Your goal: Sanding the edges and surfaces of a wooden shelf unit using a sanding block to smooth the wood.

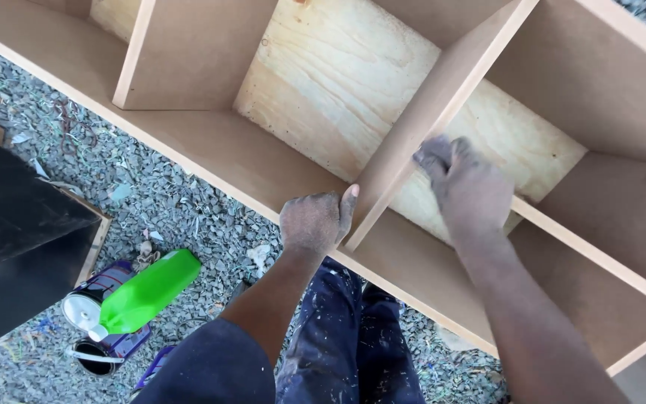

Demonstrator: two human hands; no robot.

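**Hands on a board shelf unit lying over gravel**

Hands work at a divider (443, 97) inside a shelf unit (226, 142) made of plain brown board, which lies on its back with a pale plywood backing (338, 82) showing through the compartments. The left hand (315, 222) is curled closed over the near side panel of the unit, right where the divider meets it; the thumb stands up and presses against the divider's end. The right hand (469, 187) reaches into the compartment on the far side of that divider, its fingers bunched together and pushed against the divider's face; whether something small is pinched in them cannot be told. Both hands are dusty.

A second, shorter divider (188, 52) stands further left in the unit, and a thin board edge (592, 251) runs off to the right past the right wrist. Below the near panel the person's paint-spattered dark trousers (353, 337) show.

On the gravel (158, 202) to the left lies a green bottle (147, 292) on its side, touching a tin can (87, 307) with a light lid. A dark box (16, 232) with a wooden edge sits at the far left, well apart from the hands.
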